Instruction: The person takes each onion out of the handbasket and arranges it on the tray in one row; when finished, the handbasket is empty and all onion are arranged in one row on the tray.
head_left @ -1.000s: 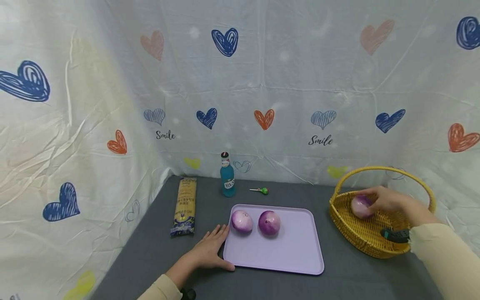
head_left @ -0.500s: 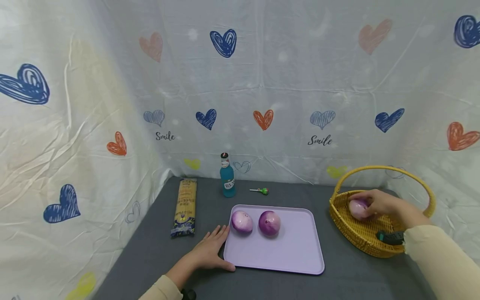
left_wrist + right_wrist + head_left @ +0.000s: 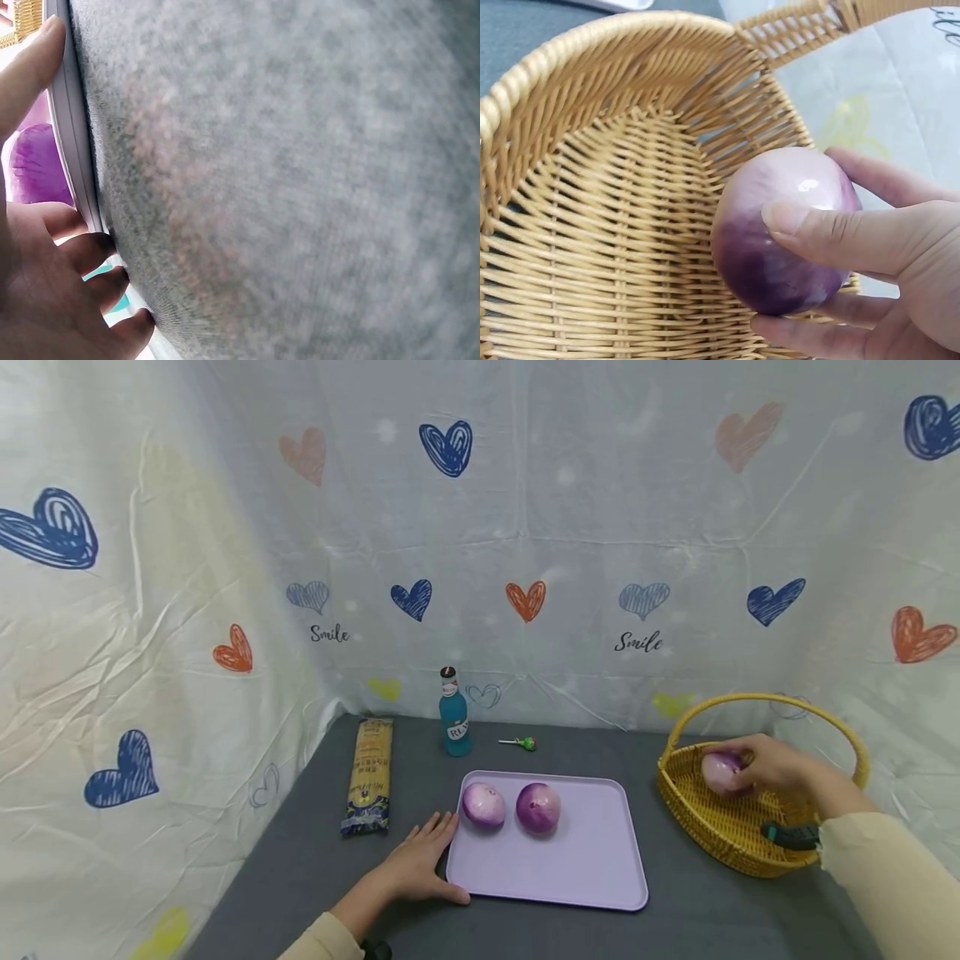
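A purple onion (image 3: 780, 240) is gripped by my right hand (image 3: 776, 770), thumb on one side and fingers round the other. It is inside the yellow wicker basket (image 3: 712, 839), near the far left wall; whether it touches the bottom I cannot tell. My left hand (image 3: 420, 864) lies spread at the left edge of the lilac tray (image 3: 555, 877), with thumb and fingertips touching the rim. Two more onions sit on the tray: a paler one (image 3: 483, 805) at the left and a darker one (image 3: 537, 808) beside it.
Left of the tray lies a pack of noodles (image 3: 369, 772). Behind the tray stand a blue bottle (image 3: 454, 718) and, to its right, a small green lollipop (image 3: 528, 743) lying flat. The basket's handle (image 3: 765, 697) arches above the right hand. A white printed curtain (image 3: 570, 527) hangs behind.
My right hand and its onion shifted slightly left within the basket, then slightly back right. The left hand and the tray's onions hold their places.
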Demonstrator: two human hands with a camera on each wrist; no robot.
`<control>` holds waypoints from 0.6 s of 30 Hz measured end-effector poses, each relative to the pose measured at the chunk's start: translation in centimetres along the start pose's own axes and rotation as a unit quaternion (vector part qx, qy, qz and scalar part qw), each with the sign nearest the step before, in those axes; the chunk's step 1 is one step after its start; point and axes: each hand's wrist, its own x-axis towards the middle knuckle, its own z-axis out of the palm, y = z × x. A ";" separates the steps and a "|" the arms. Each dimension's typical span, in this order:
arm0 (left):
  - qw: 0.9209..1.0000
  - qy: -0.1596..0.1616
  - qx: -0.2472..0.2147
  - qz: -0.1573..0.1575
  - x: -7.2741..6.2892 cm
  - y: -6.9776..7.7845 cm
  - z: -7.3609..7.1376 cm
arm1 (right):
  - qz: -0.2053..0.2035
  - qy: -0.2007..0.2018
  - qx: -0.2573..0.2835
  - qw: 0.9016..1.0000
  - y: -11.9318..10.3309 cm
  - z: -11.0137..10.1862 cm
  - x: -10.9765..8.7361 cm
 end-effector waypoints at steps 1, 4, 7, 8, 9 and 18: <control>1.000 0.000 0.001 0.000 0.0 0.0 0.0 | -0.001 0.003 -0.004 1.000 0.0 -0.1 -0.1; 1.000 -0.002 0.001 -0.002 0.0 0.1 0.0 | -0.005 0.001 -0.012 1.000 -0.2 -0.3 -0.2; 1.000 -0.004 0.000 -0.003 0.0 0.1 0.0 | -0.011 -0.006 -0.010 1.000 -0.7 -0.5 -0.4; 1.000 -0.005 -0.001 -0.003 0.0 0.1 0.0 | -0.013 -0.008 -0.009 1.000 -0.9 -0.5 -0.4; 1.000 -0.005 -0.001 -0.003 0.0 0.1 -0.1 | -0.015 -0.008 -0.008 1.000 -1.0 -0.5 -0.5; 1.000 -0.005 0.005 -0.003 -0.1 0.2 -0.2 | -0.016 0.000 -0.029 0.999 -2.1 -0.5 -0.7</control>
